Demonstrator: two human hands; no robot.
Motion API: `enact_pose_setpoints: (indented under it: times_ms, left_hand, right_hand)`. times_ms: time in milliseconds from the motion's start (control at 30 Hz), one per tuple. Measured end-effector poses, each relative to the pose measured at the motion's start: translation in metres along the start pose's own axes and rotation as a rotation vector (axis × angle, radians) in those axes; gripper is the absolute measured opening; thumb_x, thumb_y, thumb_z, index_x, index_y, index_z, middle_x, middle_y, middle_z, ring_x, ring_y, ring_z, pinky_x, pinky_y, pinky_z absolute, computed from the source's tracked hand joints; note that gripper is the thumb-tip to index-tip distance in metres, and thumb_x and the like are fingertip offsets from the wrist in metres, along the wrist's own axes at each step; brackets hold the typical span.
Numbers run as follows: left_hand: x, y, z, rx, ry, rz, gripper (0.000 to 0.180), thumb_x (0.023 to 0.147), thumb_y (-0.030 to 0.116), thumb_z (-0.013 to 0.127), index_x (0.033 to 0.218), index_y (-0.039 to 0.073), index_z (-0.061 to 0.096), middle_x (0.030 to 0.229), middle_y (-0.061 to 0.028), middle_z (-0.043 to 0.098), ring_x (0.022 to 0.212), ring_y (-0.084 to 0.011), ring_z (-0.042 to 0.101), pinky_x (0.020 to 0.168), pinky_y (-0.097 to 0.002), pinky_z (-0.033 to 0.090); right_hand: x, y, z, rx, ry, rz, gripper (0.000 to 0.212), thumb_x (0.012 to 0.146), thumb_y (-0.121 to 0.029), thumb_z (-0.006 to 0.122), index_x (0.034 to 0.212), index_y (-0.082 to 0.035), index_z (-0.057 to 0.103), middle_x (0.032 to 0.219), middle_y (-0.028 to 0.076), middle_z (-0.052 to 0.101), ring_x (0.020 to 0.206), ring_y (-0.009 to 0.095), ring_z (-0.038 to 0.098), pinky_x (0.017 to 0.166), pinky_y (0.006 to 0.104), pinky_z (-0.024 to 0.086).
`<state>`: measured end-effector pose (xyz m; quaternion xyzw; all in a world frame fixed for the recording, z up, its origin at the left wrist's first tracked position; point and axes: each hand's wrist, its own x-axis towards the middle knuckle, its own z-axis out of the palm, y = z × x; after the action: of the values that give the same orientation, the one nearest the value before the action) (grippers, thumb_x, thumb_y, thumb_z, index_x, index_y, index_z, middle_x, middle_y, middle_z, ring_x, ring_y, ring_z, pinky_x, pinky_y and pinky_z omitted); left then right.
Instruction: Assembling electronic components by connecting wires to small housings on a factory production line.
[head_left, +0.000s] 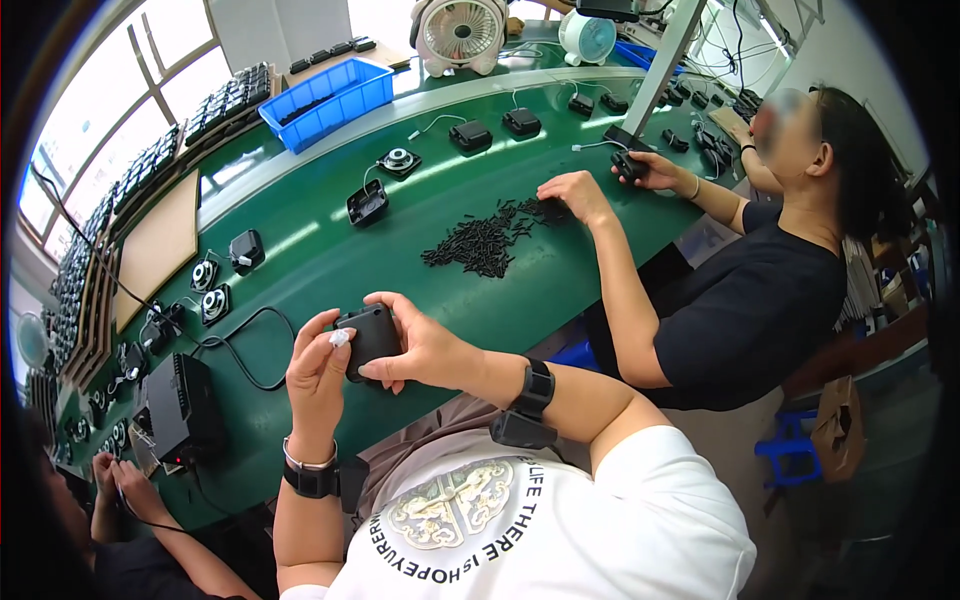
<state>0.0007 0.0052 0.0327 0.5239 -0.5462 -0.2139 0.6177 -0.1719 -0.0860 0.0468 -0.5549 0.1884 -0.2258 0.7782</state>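
Observation:
Over the near edge of the green table, a black plastic box (371, 340) with rounded corners is held between my two hands. My left hand (316, 372) grips its left side, and a small white connector (340, 338) shows at the thumb and fingertips. Around the right side and far edge curl the fingers of my right hand (425, 350), with the thumb across the near corner. A heap of short black rod-shaped pieces (478, 247) lies beyond my hands, to the right. An open black housing (367, 203) and a loose speaker driver (398, 162) lie farther off.
On the left stand a black power unit (182, 408) with a cable and several speaker drivers (215, 304). A blue crate (328, 100) and a fan (460, 35) are at the back. At right, a co-worker (760, 270) reaches to the heap; another person's hands (125, 485) work lower left.

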Motion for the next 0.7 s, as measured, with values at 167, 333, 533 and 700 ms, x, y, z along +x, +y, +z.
enact_pose_setpoints:
  times_ms: [167, 333, 533, 700]
  left_hand:
    - [0.003, 0.008, 0.008, 0.175, 0.106, 0.068, 0.011, 0.092, 0.004, 0.065, 0.100, -0.003, 0.069, 0.110, -0.0134, 0.067, 0.093, -0.0190, 0.064, 0.080, -0.0273, 0.051]
    - [0.016, 0.008, 0.015, 0.095, 0.180, -0.038, 0.008, 0.091, 0.007, 0.068, 0.095, 0.001, 0.069, 0.099, -0.0092, 0.069, 0.085, -0.0164, 0.064, 0.072, -0.0272, 0.050]
    - [0.022, 0.015, -0.001, 0.536, 0.189, 0.318, 0.010, 0.089, 0.015, 0.072, 0.092, 0.005, 0.070, 0.094, -0.0070, 0.069, 0.078, -0.0133, 0.061, 0.066, -0.0244, 0.046]
    - [0.024, 0.018, -0.016, -0.288, 0.189, -0.152, 0.015, 0.085, 0.018, 0.075, 0.092, 0.005, 0.072, 0.089, -0.0051, 0.067, 0.077, -0.0147, 0.060, 0.067, -0.0271, 0.048]
  right_hand:
    - [0.002, -0.003, -0.009, -0.962, 0.128, -0.583, 0.088, 0.067, -0.028, 0.088, 0.137, 0.001, 0.042, 0.118, 0.018, 0.054, 0.105, 0.031, 0.060, 0.087, 0.0373, 0.052]
    - [0.016, -0.022, -0.015, -1.161, -0.014, -0.544, 0.073, 0.065, -0.029, 0.087, 0.124, -0.001, 0.056, 0.122, 0.019, 0.058, 0.113, 0.036, 0.056, 0.096, 0.0411, 0.048]
    - [0.029, -0.023, -0.021, -1.215, -0.106, -0.588, 0.071, 0.064, -0.028, 0.087, 0.124, -0.001, 0.056, 0.119, 0.017, 0.060, 0.113, 0.034, 0.056, 0.096, 0.0410, 0.047]
    - [0.019, 0.010, -0.026, -1.227, -0.028, -0.515, 0.072, 0.064, -0.026, 0.087, 0.125, -0.001, 0.055, 0.119, 0.017, 0.059, 0.110, 0.034, 0.058, 0.095, 0.0398, 0.048]
